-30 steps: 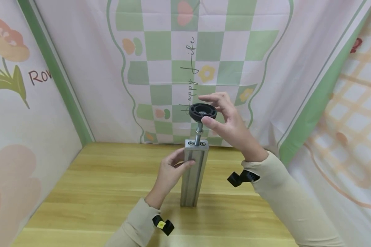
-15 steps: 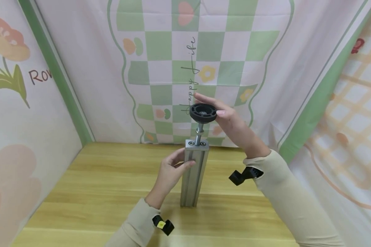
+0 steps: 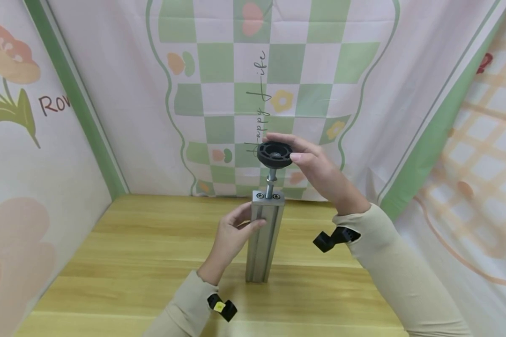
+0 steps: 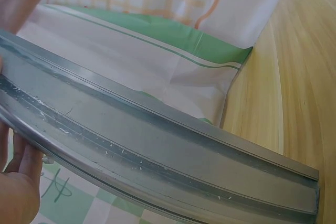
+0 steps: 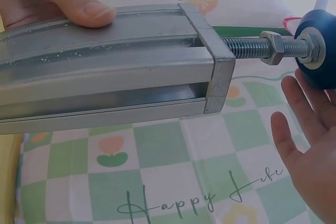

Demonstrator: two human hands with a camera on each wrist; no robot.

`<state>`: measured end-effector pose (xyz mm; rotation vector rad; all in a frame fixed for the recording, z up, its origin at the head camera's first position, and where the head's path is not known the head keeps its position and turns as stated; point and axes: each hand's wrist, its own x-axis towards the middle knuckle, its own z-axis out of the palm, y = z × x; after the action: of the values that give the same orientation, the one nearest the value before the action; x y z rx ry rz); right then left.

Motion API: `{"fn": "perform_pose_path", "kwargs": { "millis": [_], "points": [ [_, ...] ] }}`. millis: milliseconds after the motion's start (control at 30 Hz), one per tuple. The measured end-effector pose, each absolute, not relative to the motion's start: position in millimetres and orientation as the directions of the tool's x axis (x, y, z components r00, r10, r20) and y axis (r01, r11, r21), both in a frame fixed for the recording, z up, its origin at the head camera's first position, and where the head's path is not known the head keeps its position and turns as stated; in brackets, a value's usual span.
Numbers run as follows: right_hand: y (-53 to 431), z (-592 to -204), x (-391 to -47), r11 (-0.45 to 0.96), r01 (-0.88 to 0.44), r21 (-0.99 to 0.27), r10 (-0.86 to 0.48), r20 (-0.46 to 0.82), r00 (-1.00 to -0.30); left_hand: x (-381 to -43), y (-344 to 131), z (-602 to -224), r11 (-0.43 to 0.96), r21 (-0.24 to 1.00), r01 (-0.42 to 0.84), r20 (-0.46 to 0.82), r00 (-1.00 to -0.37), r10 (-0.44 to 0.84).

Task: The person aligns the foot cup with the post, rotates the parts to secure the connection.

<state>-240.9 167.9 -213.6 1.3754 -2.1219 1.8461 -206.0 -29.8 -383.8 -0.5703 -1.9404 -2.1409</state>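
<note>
Touching the rim of the black foot (image 3: 275, 158) with loosely extended fingers, the right hand (image 3: 320, 171) is gripping nothing; turning is probably calling for light, level strokes. Below, the threaded rod (image 5: 247, 48) is projecting from the metal bar (image 3: 262, 243). The left hand (image 3: 231, 236) is gripping the bar high up, ideally countering twist, and the bar is standing upright on the table (image 3: 147, 252).

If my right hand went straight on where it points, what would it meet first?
Most likely the black foot: your right hand has its thumb at the edge and fingers along the far side. They may touch it; depth is unclear.
</note>
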Motion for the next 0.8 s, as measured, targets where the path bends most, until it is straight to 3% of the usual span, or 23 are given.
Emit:
{"fn": "perform_pose_path", "kwargs": {
  "millis": [200,500,800],
  "points": [
    [168.1,-213.7,-237.9,0.046,-0.643,-0.764,-0.534,0.525,-0.662,-205.7,-30.2,-383.3,-0.131,0.906,0.402,0.416,-0.902,0.114],
    [161.5,-215.1,-238.9,0.078,-0.738,-0.671,-0.492,0.618,-0.614,-207.9,-29.9,-385.1,-0.135,0.904,0.406,0.421,-0.900,0.112],
    [161.8,-216.2,-238.7,0.097,-0.690,-0.718,-0.497,0.565,-0.658,-208.2,-29.6,-385.9,-0.129,0.906,0.403,0.417,-0.903,0.107]
  ]
}}
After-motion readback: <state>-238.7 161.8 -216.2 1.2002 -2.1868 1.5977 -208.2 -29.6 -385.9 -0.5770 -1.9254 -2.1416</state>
